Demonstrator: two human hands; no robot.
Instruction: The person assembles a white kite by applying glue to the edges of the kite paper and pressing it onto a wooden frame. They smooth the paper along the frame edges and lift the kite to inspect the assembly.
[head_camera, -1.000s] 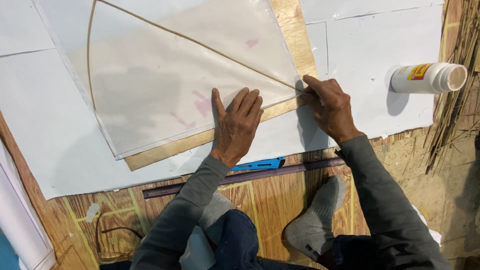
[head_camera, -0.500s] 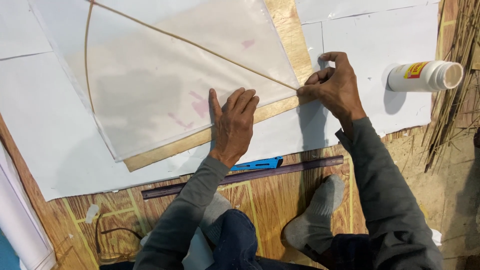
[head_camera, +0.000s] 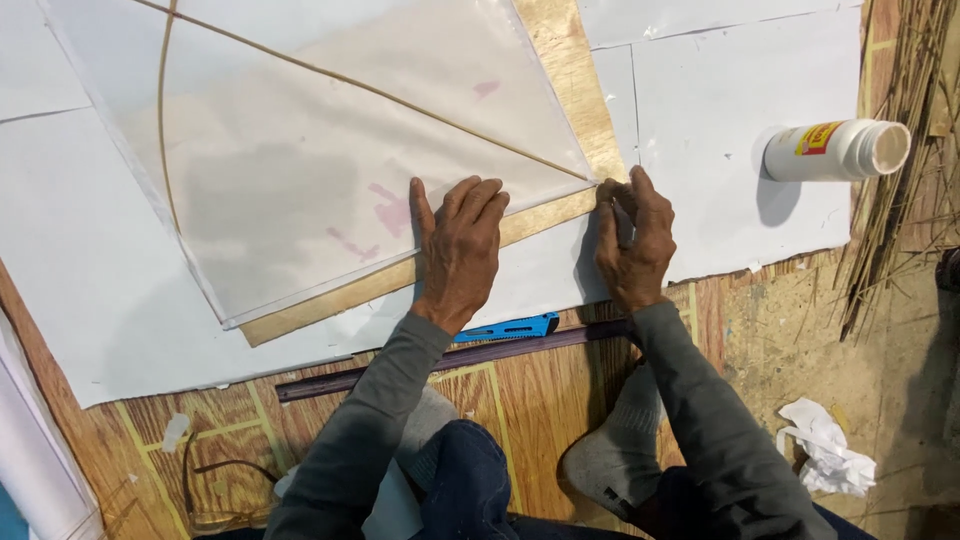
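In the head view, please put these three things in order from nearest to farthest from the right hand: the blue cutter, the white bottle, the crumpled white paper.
From the right hand:
1. Blue cutter, just below and to its left, on the wooden floor.
2. White bottle, lying on its side, up and to the right.
3. Crumpled white paper, low at the right.

One white cylindrical bottle (head_camera: 835, 150), laid on its side on white paper at the upper right of the frame, is fitted with a red-and-yellow label (head_camera: 818, 137).

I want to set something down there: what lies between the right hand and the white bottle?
In the head view, only flat white paper sheets lie between the right hand and the white bottle, which lies on its side; the bottle's shadow falls there.
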